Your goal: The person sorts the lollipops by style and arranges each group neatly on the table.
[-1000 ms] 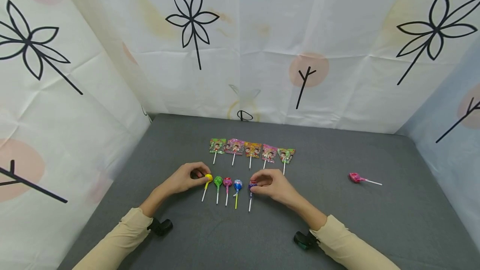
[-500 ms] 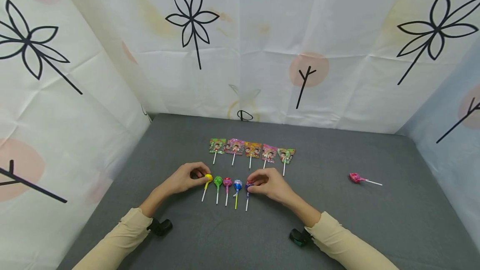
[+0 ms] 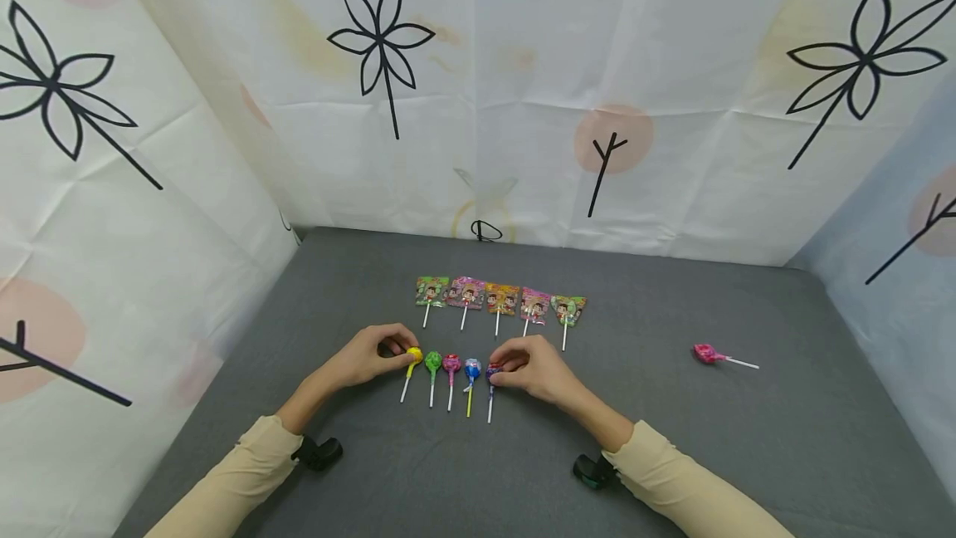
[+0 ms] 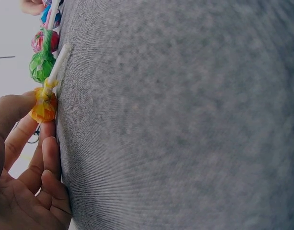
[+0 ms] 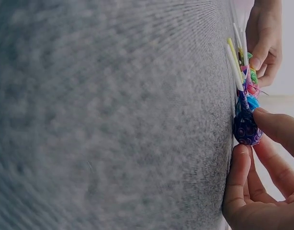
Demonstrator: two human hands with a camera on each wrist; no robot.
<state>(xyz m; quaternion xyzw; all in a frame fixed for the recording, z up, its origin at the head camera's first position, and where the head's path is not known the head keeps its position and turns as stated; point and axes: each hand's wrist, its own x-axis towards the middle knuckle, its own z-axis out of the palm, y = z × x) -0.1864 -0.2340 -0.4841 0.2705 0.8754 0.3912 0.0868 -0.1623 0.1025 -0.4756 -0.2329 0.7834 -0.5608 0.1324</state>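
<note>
My left hand (image 3: 377, 353) pinches the head of a yellow lollipop (image 4: 43, 106) at the left end of a row on the table. At the row's right end my right hand (image 3: 536, 368) holds a purple lollipop (image 5: 246, 128) by its wrapped head, thumb on one side and fingers on the other. Between the hands lie a green lollipop (image 3: 433, 362), a pink lollipop (image 3: 451, 364) and a blue lollipop (image 3: 472, 369) with a yellow stick. All their sticks point toward me.
Behind them is a second row of flat-bagged lollipops, among them an orange-wrapped lollipop (image 3: 503, 299) in the middle. A separate pink-red lollipop (image 3: 708, 353) lies far right on the grey table (image 3: 635, 305). Patterned white cloth (image 3: 523, 106) walls off the back and sides.
My right hand has slid slightly left with the purple lollipop, bringing it closer to the blue one. My left hand stays on the yellow lollipop.
</note>
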